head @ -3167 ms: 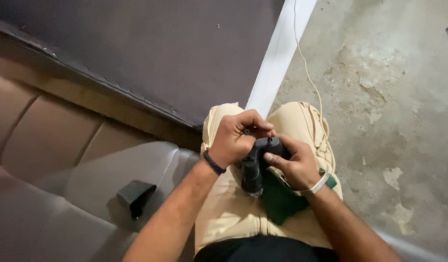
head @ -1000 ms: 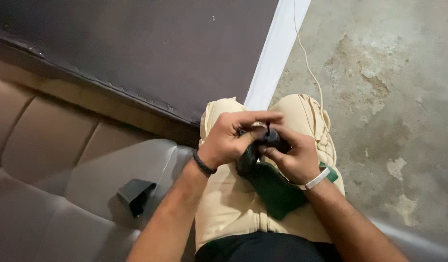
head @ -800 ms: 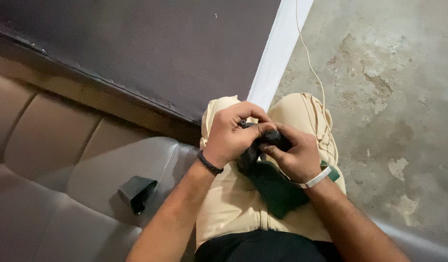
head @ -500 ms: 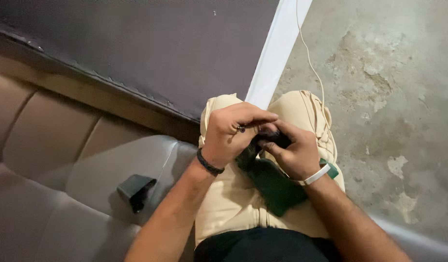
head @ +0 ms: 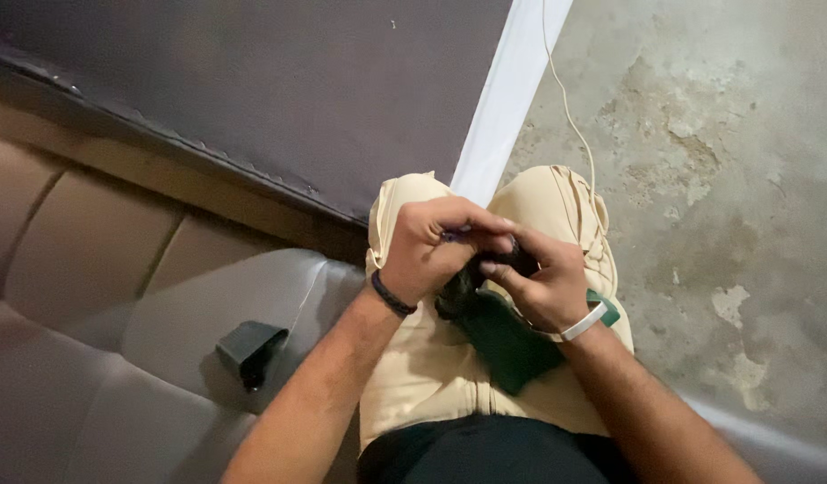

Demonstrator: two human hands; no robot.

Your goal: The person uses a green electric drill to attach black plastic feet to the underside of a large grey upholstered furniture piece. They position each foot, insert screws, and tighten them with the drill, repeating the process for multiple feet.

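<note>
Comparing w/ the view approx. half a second back: my left hand (head: 431,246) has closed in tighter over the small black object (head: 471,278), thumb and forefinger now pinched together at its top end, where a small purplish bit shows between the tips. My right hand (head: 539,282) sits in about the same place as before, fingers curled and clamped round the object's right side, forefinger laid across its front. Judged from this, the work has gone from gripping the body to fine fingertip handling at the top; what the pinch does exactly, I cannot tell, since the fingers hide it.

Object location: over my lap, above the beige trousers (head: 431,358), just above and touching a dark green cloth (head: 512,345) lying on my right thigh.

Edges & room: to my left, the grey seat cushion (head: 189,323) w/ a black seat-belt buckle (head: 250,350), well apart from both hands. Ahead, a dark panel (head: 279,90) and a white strip (head: 507,99) near the knees. To my right, bare concrete floor (head: 727,179), w/ a thin pale cord (head: 570,125) running down to the right knee, near the right hand. Most open room lies right and forward.
</note>
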